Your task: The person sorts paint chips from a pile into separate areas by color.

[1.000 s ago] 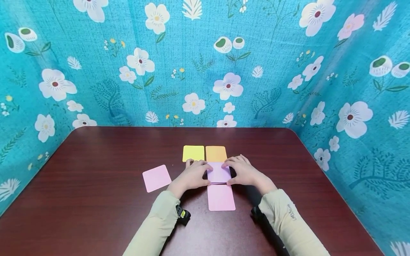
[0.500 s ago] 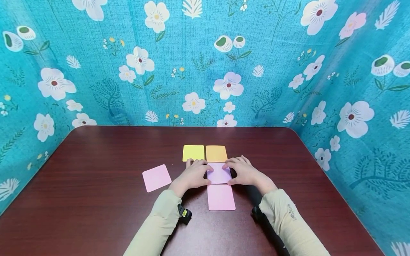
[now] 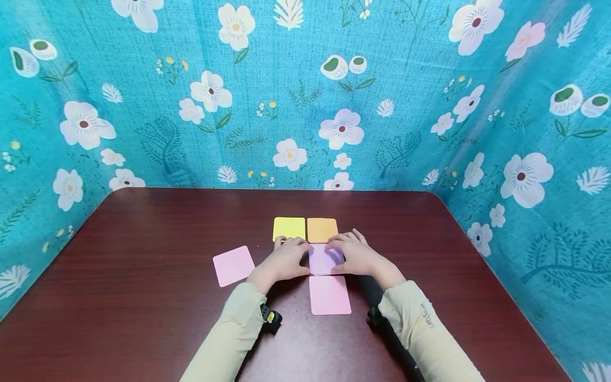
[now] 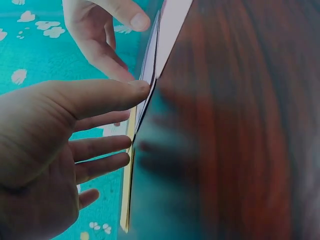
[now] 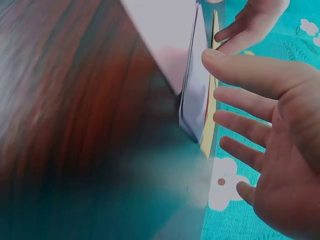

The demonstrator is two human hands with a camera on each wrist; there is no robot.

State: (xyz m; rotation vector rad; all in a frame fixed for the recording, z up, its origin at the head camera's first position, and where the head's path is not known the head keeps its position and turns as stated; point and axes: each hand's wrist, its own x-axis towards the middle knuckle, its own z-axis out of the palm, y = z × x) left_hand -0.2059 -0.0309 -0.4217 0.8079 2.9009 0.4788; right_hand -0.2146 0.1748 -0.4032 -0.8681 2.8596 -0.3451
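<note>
1. Both hands are meeting over a lilac card (image 3: 324,259) lying near the middle of the dark red tabletop (image 3: 143,318), one hand on each side of it.
2. The left hand (image 3: 282,261) is touching the card's left edge with its thumb, as the left wrist view shows; its fingers (image 4: 100,147) are lying nearly straight and spread, so this grip is apart and closing on nothing.
3. The right hand (image 3: 355,255) is covering the card's right edge, with its fingers (image 5: 245,127) straight and fanned too, thumb tip by the card's edge (again apart, resting rather than pinching).
4. Judging by that two-sided hold, the hands are probably squaring the card up against its neighbours rather than lifting it.
5. The lilac card is sitting in a column: an orange card (image 3: 322,229) is lying just beyond it and a pink card (image 3: 330,295) just in front of it, edges close or touching.
6. A yellow card (image 3: 288,228) is lying beside the orange one, so the cards are forming a neat block.
7. Another pink card (image 3: 233,265) is lying well apart to the left, slightly turned.
8. A turquoise flowered cloth (image 3: 305,95) is hanging around the tabletop on three sides.
</note>
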